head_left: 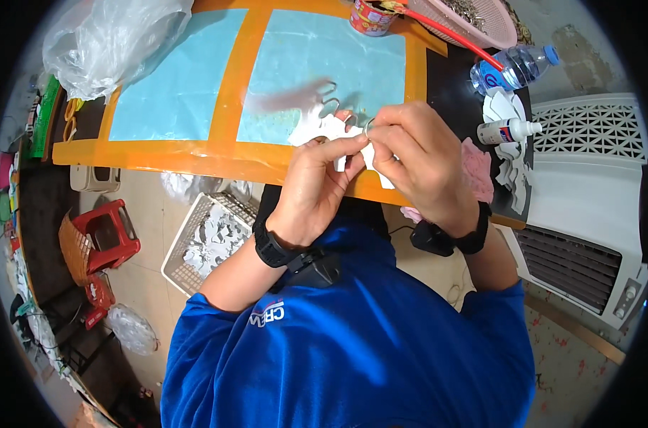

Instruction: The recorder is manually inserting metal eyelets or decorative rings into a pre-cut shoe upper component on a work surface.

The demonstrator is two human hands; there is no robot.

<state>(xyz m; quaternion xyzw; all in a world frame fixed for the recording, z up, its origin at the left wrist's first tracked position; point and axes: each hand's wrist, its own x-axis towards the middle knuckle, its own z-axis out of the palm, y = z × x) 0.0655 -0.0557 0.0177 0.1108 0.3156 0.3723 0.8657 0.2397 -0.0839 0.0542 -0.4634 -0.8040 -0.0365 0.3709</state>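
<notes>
Just above the near edge of the table, my two hands meet. My left hand is closed on white scallop-edged cut-out pieces, its thumb stretched toward my right hand. Several thin curved metal hooks stick out along the far side of these pieces. With thumb and fingertips pinched together, my right hand grips a small metal hook at the right end of the pieces. A blurred brownish streak lies beyond them; I cannot tell what it is. My fingers partly hide the pieces.
Orange tape and light-blue sheets cover the table. A clear plastic bag lies far left. At far right are a red tub, a pink basket, a water bottle and a white squeeze bottle. A crate stands below.
</notes>
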